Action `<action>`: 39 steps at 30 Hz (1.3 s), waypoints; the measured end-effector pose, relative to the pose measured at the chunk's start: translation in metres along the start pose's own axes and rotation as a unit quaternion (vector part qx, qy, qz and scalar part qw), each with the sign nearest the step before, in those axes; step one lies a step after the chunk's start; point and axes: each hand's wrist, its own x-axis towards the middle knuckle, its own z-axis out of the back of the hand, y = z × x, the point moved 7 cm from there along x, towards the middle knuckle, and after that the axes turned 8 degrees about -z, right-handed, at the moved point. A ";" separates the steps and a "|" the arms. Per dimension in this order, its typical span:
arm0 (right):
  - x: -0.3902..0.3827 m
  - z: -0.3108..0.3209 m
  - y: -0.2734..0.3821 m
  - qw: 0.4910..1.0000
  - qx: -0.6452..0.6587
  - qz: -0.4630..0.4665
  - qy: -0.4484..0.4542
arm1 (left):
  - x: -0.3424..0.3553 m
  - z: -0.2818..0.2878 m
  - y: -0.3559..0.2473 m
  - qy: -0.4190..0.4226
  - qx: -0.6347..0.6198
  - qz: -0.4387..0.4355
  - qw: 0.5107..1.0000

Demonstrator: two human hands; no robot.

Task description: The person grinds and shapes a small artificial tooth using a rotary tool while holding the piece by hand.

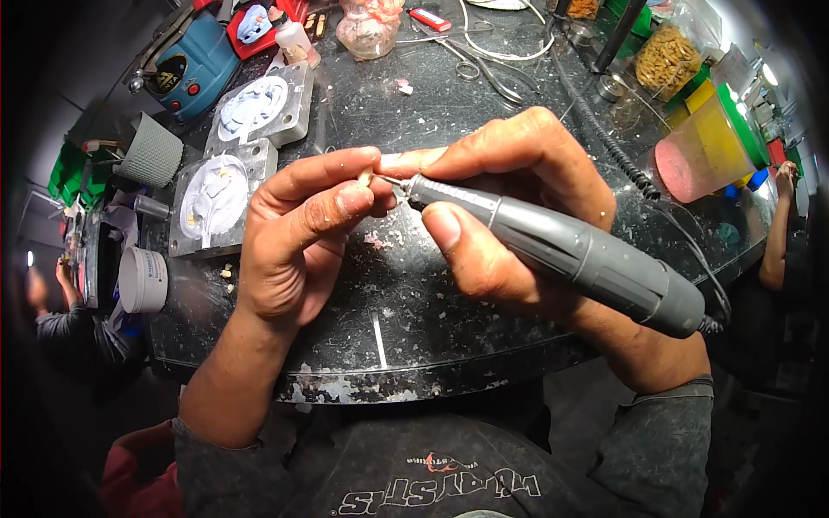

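Observation:
My left hand (298, 233) is closed, pinching a small cream tooth-like piece (366, 176) between thumb and fingertips. My right hand (492, 259) is wrapped round a thick grey rotary handpiece (561, 249), its fingertips close to the left hand's fingers. The handpiece's thin bit points left and reaches the cream piece; whether it touches cannot be made out exactly. Small pale chips lie on the dark worktop (414, 337) below. Left of my left hand sit two metal flasks (286, 124) (188, 241) filled with pale plaster moulds, the nearer one beside loose cream bits (228, 274).
A white tub (143, 280), a blue machine (185, 71), scissors (477, 69), cables (620, 155), a jar of golden pieces (665, 65) and a pink-powder container (695, 162) surround my hands. Other people's arms show at the far left (65, 281) and right (777, 233).

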 end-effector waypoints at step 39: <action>-0.001 -0.001 -0.002 0.998 -0.054 0.025 0.008 | 0.003 -0.001 -0.012 0.079 0.131 -0.084 0.985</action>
